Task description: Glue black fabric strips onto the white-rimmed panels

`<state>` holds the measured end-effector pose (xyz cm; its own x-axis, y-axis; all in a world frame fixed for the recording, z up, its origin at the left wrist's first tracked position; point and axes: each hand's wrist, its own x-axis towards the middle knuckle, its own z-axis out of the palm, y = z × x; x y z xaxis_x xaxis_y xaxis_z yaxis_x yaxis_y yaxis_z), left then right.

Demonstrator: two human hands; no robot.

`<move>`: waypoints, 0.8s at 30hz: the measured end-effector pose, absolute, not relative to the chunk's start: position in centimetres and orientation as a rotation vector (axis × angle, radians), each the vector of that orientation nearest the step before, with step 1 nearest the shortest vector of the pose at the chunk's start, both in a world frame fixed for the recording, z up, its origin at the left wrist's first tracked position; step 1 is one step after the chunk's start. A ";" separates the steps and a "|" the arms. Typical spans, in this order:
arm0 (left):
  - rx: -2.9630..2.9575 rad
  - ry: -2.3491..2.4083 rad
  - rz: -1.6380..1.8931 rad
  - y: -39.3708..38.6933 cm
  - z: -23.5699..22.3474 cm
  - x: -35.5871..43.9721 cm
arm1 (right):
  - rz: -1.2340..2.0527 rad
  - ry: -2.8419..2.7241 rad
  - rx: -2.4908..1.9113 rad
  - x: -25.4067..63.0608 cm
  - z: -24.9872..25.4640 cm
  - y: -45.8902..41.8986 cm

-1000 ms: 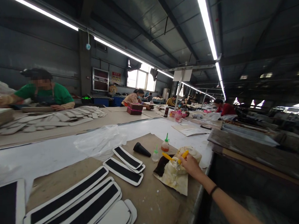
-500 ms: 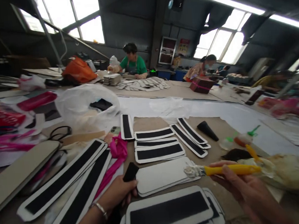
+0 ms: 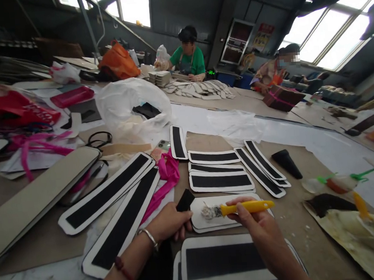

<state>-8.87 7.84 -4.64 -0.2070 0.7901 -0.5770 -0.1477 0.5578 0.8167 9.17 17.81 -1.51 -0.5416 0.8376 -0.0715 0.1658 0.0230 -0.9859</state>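
Observation:
My right hand [image 3: 255,220] is closed round the yellow handle of a brush [image 3: 257,206]. The whitish, ragged bristles rest on a blank white rounded panel [image 3: 199,225] at the top of a small stack. At that panel's left edge is my left hand [image 3: 171,221], closed on a short black strip [image 3: 185,200], its thumb against the panel. In front of me, partly hidden by my right forearm, lies a pile of white panels with black strips [image 3: 224,259]. More of these strip-faced panels [image 3: 222,181] lie just beyond the stack.
Long black-striped panels [image 3: 107,190] and a pink ribbon [image 3: 168,167] lie left. A plastic bag [image 3: 116,98] stands behind. At right are a black cone [image 3: 287,163], small bottles [image 3: 340,182] and a glue-covered container [image 3: 369,234]. A person in green [image 3: 187,56] sits across the table.
My right hand has moved the brush leftward across the blank panel, towards my left hand. My left hand keeps its hold at the panel's edge. The camera view has shifted left.

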 end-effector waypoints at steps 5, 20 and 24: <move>0.550 1.529 0.961 7.8 -4.6 -8.9 | 1.550 -1.831 -0.989 8.6 -1.3 17.5; 0.566 1.508 0.941 7.6 -4.5 -9.0 | 1.373 -1.943 -1.044 8.6 -0.6 17.9; 0.585 1.512 0.934 7.6 -4.6 -8.9 | 1.247 -1.987 -1.154 10.7 -1.1 19.6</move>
